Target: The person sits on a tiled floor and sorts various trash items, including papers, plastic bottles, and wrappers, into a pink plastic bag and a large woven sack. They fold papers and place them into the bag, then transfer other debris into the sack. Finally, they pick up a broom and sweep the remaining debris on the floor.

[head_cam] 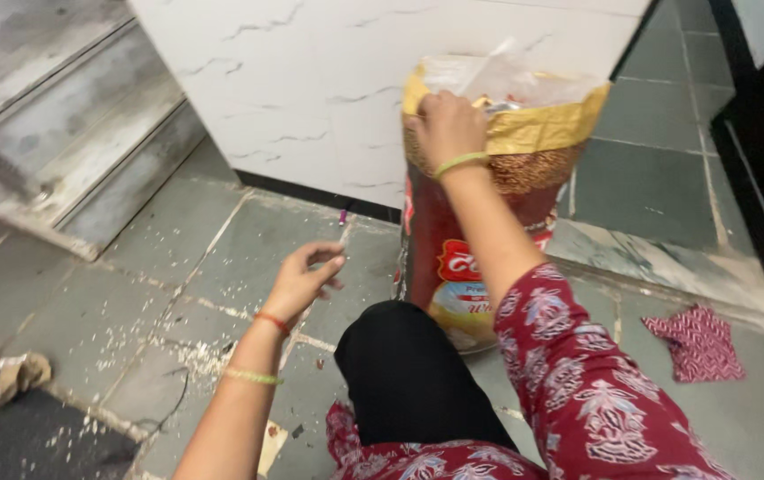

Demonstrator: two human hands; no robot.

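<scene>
A tall red and gold sack [475,222] stands upright on the grey tiled floor against a white wall, with clear plastic sticking out of its open top. My right hand [447,124] grips the sack's gold top edge on its left side. My left hand [300,283] hovers low above the floor to the left of the sack, fingers loosely curled and holding nothing that I can see. My knee in black cloth [404,369] rests just in front of the sack.
White grains [191,351] lie scattered over the floor tiles at the left. A red patterned cloth [698,342] lies on the floor at the right. Stone steps [71,116] rise at the upper left. A crumpled scrap [17,373] sits at the far left.
</scene>
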